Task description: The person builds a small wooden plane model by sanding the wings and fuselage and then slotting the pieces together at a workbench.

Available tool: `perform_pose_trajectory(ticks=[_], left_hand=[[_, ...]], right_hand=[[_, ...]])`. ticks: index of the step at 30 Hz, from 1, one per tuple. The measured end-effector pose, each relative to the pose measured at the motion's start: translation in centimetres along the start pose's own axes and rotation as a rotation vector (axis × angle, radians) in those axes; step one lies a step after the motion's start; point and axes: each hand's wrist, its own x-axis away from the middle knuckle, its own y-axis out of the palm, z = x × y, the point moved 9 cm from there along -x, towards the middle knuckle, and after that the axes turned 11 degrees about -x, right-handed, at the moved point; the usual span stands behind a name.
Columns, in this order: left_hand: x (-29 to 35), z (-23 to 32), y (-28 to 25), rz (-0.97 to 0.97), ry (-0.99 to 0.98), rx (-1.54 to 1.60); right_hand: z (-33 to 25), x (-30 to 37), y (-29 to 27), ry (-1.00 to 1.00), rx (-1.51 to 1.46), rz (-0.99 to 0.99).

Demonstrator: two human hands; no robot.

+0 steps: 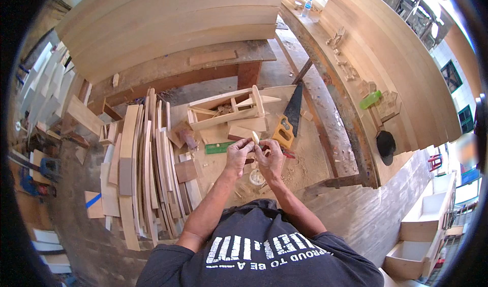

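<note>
A small pale piece of wood (255,137) is pinched between the fingers of my left hand (239,153) and my right hand (270,157), held above the workboard. Both hands are closed on it at its lower end, and its tip points up. Just beyond them lie a wood block (243,133) and a green flat strip (217,148). To the right rests a handsaw with a yellow handle (283,131) and a dark blade. Farther back sits an open wooden box (223,109) with dividers, holding shavings and thin sticks. A round white container (256,177) stands below my hands.
Long wooden strips (147,160) are piled at my left. Large joined panels (178,28) lean behind a bench (173,63). On the right, another panel (376,58) bears a green bottle (370,99) and a dark cap (386,147). White-lined wooden boxes (422,226) stand at the lower right.
</note>
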Motion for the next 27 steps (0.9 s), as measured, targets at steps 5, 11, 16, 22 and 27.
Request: perform_pose_trajectory(ticks=[5,11,16,22,27], left_hand=[[0.2,0.2,0.8,0.016,0.022,0.008],[0.3,-0.8,0.9,-0.016,0.041,0.052],[1.1,-1.5,0.4,-0.008,0.016,0.026],[1.6,-2.1,0.8,-0.034,-0.004,0.027],[1.7,-1.6,1.1,-0.078,0.0,0.025]], right_hand=[[-1.5,-0.1,-0.6,-0.133,0.06,0.03],[-1.3,0.7,-0.2,-0.127,0.059,-0.074],[-0.8,1.3,-0.1,-0.1,0.049,-0.175],[-0.5,1.5,-0.3,-0.112,0.008,-0.175],[-1.6,1.5,-0.6,-0.158,0.043,-0.159]])
